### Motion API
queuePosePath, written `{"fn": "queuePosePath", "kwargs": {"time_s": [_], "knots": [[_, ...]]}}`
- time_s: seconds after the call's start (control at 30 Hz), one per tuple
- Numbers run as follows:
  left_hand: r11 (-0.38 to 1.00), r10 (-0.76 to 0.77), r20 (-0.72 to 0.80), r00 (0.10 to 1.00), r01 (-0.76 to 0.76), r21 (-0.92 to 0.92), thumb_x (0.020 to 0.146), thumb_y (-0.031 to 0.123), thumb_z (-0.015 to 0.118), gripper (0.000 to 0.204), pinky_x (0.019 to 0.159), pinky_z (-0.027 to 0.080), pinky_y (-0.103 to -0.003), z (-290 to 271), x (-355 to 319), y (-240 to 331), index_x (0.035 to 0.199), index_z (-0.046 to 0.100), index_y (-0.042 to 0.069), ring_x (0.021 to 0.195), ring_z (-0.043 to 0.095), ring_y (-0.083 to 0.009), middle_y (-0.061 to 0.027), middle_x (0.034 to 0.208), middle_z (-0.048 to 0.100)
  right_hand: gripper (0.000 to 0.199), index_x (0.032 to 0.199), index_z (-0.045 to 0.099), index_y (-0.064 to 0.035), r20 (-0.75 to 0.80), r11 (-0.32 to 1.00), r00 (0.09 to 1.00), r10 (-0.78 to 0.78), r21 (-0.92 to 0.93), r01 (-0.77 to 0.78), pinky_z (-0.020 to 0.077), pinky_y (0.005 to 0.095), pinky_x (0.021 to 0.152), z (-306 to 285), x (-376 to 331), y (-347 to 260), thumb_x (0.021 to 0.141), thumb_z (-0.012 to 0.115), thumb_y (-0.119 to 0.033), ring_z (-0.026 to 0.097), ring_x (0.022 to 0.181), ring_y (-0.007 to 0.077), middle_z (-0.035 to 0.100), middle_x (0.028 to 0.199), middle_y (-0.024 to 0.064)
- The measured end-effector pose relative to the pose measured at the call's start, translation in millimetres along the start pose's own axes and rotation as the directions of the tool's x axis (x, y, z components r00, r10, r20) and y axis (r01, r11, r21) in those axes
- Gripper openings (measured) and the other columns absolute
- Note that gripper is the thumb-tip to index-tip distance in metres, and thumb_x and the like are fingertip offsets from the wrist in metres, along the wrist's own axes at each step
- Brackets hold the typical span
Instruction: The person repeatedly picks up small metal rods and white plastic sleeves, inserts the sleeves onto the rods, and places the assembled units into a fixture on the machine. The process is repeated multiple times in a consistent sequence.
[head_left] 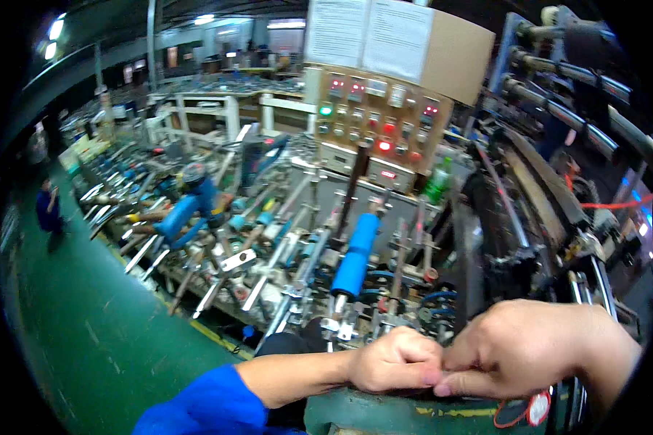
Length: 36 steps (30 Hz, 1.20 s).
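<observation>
My left hand (pixel 395 360) reaches in from a blue sleeve (pixel 210 406) at the lower edge, its fingers curled shut. My right hand (pixel 522 351) comes in from the lower right, also closed. The fingertips of both hands pinch together and touch just above the green edge of a machine (pixel 384 415). Nothing shows between the fingertips; anything small there is hidden. Just beyond the hands lies a machine bed crowded with metal rods and clamps, with a blue roller (pixel 355 254) standing over it.
A control panel (pixel 381 123) with lit red and green buttons stands behind, under a cardboard box (pixel 453 54) with paper sheets. Long rollers (pixel 580 72) run at upper right. A green bottle (pixel 435 185), a round red-and-white tag (pixel 538 407), green floor (pixel 87 326) and a person in blue (pixel 48 210) are also in view.
</observation>
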State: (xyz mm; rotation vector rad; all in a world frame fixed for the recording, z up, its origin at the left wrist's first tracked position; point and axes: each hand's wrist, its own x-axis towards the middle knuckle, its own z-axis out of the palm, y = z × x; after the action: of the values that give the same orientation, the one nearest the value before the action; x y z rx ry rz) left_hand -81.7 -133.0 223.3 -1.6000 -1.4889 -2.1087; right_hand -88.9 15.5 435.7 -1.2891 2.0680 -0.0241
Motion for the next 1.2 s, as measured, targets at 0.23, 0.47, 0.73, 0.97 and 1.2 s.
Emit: {"fn": "queuePosePath", "kwargs": {"time_s": [0.23,0.47,0.73,0.97,1.2], "knots": [[0.976,-0.128,-0.093,0.987,0.142,0.164,0.095,0.039,0.066,0.042,0.06,0.052,-0.034,-6.2,-2.1,4.3,0.064,0.069,0.011,0.063,0.068,-0.021,-0.0046,0.07,0.069,0.048,0.086,0.072,0.0017,0.089,0.991,0.988,0.126,-0.056,-0.122,0.0515,0.051,0.073,-11.3,-1.5,3.2,0.103,0.05,-0.037,0.065,0.076,0.0412,0.068,0.081,0.0254],[0.964,-0.02,-0.03,0.999,0.027,0.264,0.097,0.018,0.065,0.022,0.061,0.047,-0.031,-55.3,-37.5,-6.6,0.089,0.068,-0.003,0.062,0.056,-0.0197,-0.0091,0.071,0.061,0.04,0.116,0.074,-0.0028,0.212,0.97,0.967,0.144,0.162,-0.18,0.0521,0.0385,0.097,-10.2,14.8,24.6,0.096,0.071,-0.037,0.07,0.106,0.0236,0.074,0.116,0.0145],[0.98,-0.093,-0.331,0.939,0.145,0.137,0.104,0.045,0.057,0.051,0.035,0.028,-0.027,-30.6,-27.8,-54.6,0.071,0.052,0.007,0.036,0.041,-0.0119,-0.003,0.047,0.049,0.041,0.111,0.078,-0.0077,0.006,0.927,0.947,0.321,-0.206,-0.313,0.0546,0.0395,0.091,-2.6,21.8,37.9,0.092,0.071,-0.043,0.072,0.096,0.0235,0.076,0.11,0.0098],[0.857,-0.235,-0.316,0.919,0.349,0.38,0.1,0.045,0.059,0.045,0.055,0.05,-0.03,-6.7,-16.1,-23.3,0.084,0.067,0.004,0.059,0.064,-0.0163,-0.0067,0.072,0.066,0.019,0.1,0.076,-0.0064,-0.027,0.888,0.922,0.387,-0.258,-0.38,0.0568,0.0452,0.085,7.9,33.0,33.9,0.093,0.068,-0.021,0.072,0.099,0.0304,0.074,0.104,0.0172],[0.896,-0.109,-0.204,0.973,0.185,0.403,0.1,0.022,0.066,0.023,0.061,0.047,-0.035,4.2,-13.0,4.1,0.091,0.066,0.001,0.067,0.062,-0.0237,-0.0097,0.077,0.063,0.038,0.103,0.074,-0.0101,0.061,0.846,0.878,0.474,-0.306,-0.436,0.0556,0.0478,0.082,7.6,23.7,-2.7,0.102,0.053,-0.041,0.07,0.095,0.0377,0.074,0.095,0.0159]]}}
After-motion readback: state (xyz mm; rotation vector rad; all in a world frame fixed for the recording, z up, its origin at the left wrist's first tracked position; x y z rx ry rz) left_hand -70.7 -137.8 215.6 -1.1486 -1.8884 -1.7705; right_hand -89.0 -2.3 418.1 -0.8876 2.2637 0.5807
